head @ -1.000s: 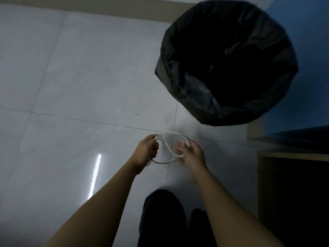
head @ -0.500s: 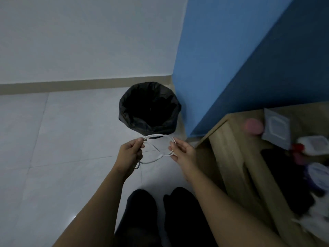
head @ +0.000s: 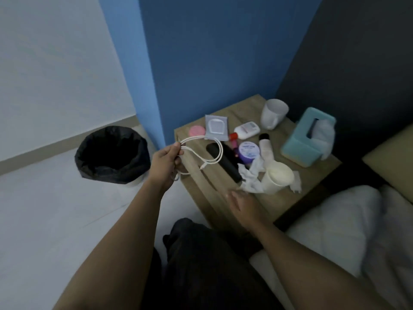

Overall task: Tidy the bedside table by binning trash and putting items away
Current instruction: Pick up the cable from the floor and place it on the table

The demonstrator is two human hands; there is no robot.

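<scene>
My left hand (head: 166, 165) grips a looped white cable (head: 207, 153), held above the left edge of the wooden bedside table (head: 288, 198). My right hand (head: 242, 203) hovers with fingers apart over the table's front edge, holding nothing. Crumpled white tissues (head: 250, 175) lie beside a white lidded cup (head: 277, 179) just beyond that hand. The bin with a black liner (head: 111, 154) stands on the floor left of the table.
The table also carries a black remote (head: 224, 162), a wipes pack (head: 216, 127), a pink disc (head: 196, 131), a small white bottle (head: 247, 130), a purple-lidded jar (head: 248, 151), a white mug (head: 273, 116) and a teal tissue box (head: 309, 136). A bed with white bedding (head: 348, 222) lies at right.
The view swung from the bin up to the table. My right hand let go of the cable and moved over the table's front edge. My left hand keeps the cable.
</scene>
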